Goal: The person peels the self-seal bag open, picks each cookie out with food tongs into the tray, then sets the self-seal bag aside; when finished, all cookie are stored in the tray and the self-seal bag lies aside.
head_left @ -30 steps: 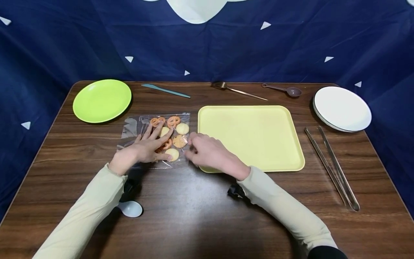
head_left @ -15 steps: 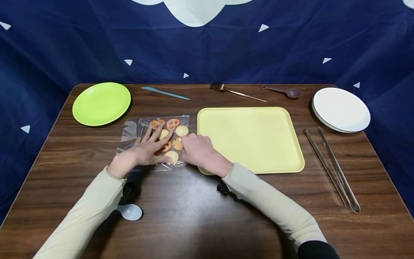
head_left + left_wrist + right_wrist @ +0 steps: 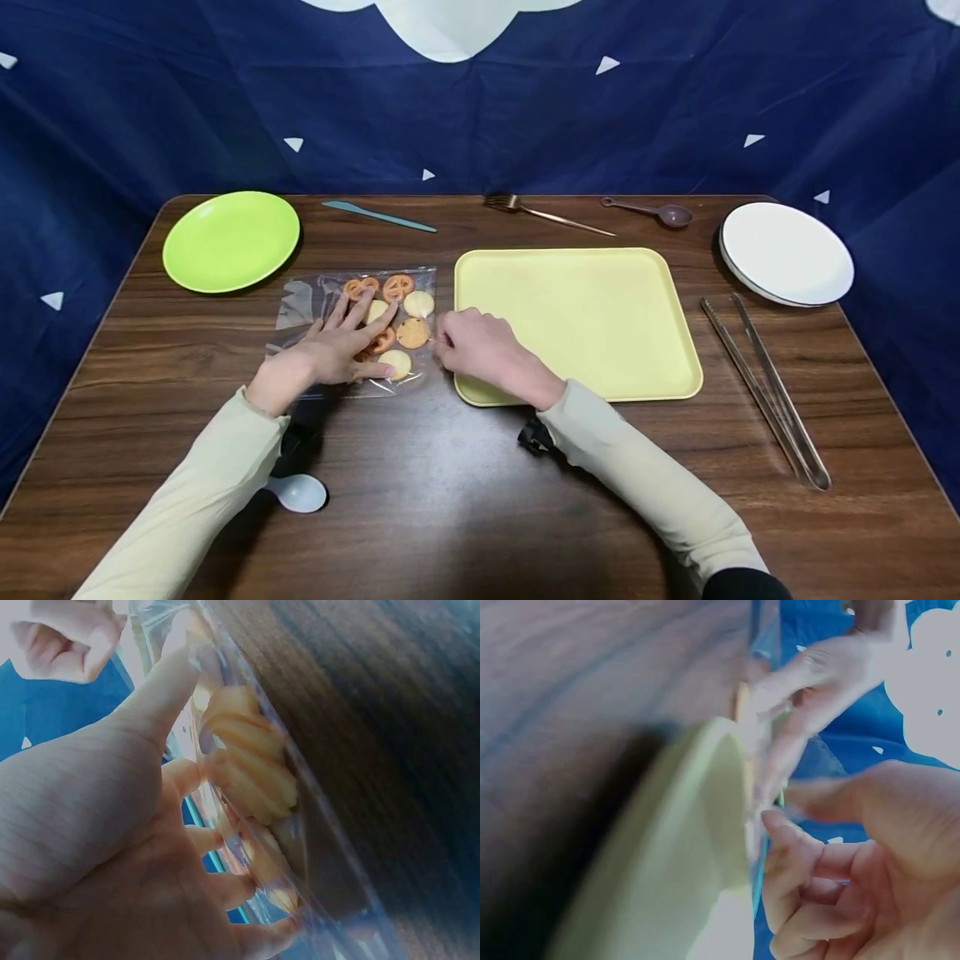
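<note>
A clear zip bag (image 3: 300,304) of cookies and pretzel-shaped biscuits lies flat on the wooden table, left of a pale yellow tray (image 3: 577,325). My left hand (image 3: 326,354) rests on top of it with the fingers spread, the thumb over a round cookie (image 3: 395,364). Close up in the left wrist view, a ridged cookie (image 3: 251,754) shows through the plastic. At the bag's right edge is my right hand (image 3: 480,346), fingers curled and thumb near the index finger, partly over the tray's left rim. Whether the plastic is pinched there, I cannot tell.
A green plate (image 3: 232,242), blue knife (image 3: 378,217), copper-coloured fork (image 3: 551,215) and brown measuring spoon (image 3: 671,215) line the back. White bowls or plates (image 3: 787,250) stand back right, above metal tongs (image 3: 772,392). A pale spoon (image 3: 300,493) lies by my left forearm.
My right hand moved left over the bag's right edge, then back right towards the tray. My left hand and the bag have stayed put.
</note>
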{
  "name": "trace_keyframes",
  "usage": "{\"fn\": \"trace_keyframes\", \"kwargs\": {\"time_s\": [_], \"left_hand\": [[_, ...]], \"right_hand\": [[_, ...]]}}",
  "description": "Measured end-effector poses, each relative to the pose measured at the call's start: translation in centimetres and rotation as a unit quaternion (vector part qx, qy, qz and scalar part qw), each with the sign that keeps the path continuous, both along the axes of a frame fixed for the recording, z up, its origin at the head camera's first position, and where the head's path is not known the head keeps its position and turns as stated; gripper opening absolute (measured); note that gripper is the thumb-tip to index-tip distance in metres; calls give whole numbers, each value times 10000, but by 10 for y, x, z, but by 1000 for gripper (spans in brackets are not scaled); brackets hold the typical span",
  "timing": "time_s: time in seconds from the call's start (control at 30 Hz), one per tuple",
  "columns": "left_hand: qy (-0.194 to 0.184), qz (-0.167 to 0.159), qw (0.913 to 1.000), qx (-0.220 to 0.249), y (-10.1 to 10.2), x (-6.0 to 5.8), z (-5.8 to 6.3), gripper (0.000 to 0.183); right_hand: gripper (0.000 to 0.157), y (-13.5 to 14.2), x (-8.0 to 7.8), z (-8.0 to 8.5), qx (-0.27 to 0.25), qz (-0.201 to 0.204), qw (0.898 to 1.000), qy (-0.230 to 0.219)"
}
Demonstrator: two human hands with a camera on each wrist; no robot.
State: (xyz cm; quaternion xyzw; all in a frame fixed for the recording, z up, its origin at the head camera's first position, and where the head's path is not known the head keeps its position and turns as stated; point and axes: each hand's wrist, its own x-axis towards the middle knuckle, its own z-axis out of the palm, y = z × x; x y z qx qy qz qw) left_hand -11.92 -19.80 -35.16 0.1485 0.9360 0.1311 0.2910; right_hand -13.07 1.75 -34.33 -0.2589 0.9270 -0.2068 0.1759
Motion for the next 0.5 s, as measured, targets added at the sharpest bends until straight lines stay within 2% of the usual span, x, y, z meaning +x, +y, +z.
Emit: {"fn": "trace_keyframes", "kwargs": {"time_s": [0.1,0.2,0.33,0.5], "left_hand": [[-5,7,10000,-18,0,0,0,89],[5,1,10000,-36,1,0,0,89],[38,4,10000,-64,1,0,1,89],[15,7,10000,-62,2,1,1,88]], "right_hand": [[26,-1,-3,5,-228,-125,9997,6],[31,-7,-8,8,-222,-186,9995,146],[42,-21,-15,6,322,-40,9990,300],[28,-36,-22,2,780,87,9957,499]]}}
